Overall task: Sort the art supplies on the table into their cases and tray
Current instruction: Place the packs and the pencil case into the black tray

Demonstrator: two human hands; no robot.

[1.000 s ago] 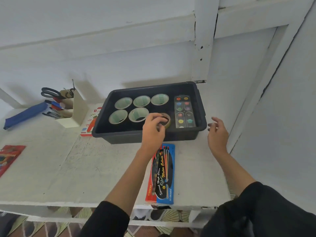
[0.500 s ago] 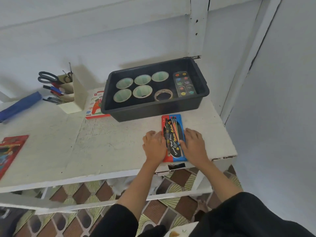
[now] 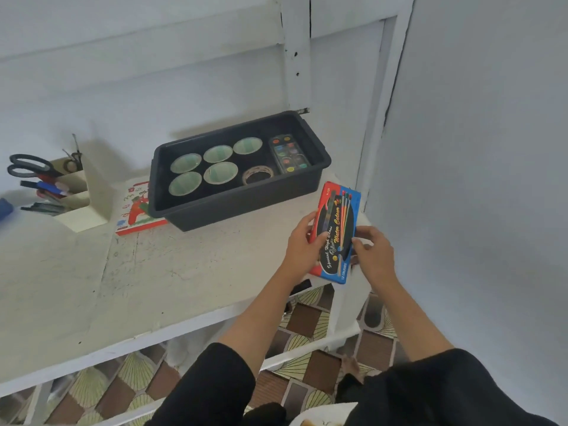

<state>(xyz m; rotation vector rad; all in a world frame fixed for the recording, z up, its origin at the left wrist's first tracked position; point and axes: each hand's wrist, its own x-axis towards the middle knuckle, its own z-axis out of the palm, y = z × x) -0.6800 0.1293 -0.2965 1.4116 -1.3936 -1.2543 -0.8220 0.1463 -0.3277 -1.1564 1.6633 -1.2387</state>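
A red and blue water colour box (image 3: 336, 229) is lifted off the table's right end. My left hand (image 3: 302, 244) grips its left long edge and my right hand (image 3: 373, 252) grips its right long edge. Behind it stands a black tray (image 3: 236, 204) holding several green-lined paper cups (image 3: 219, 173), a roll of tape (image 3: 257, 176) and a paint palette (image 3: 289, 155).
A cream organiser (image 3: 83, 192) with scissors (image 3: 26, 167) and pens stands at the back left. A red and white crayon box (image 3: 135, 210) lies half under the tray's left side. The white table (image 3: 123, 278) ends at the wall on the right.
My left hand set the tape roll down in the tray and drew back. Both hands then took the water colour box by its sides and lifted it to the right.
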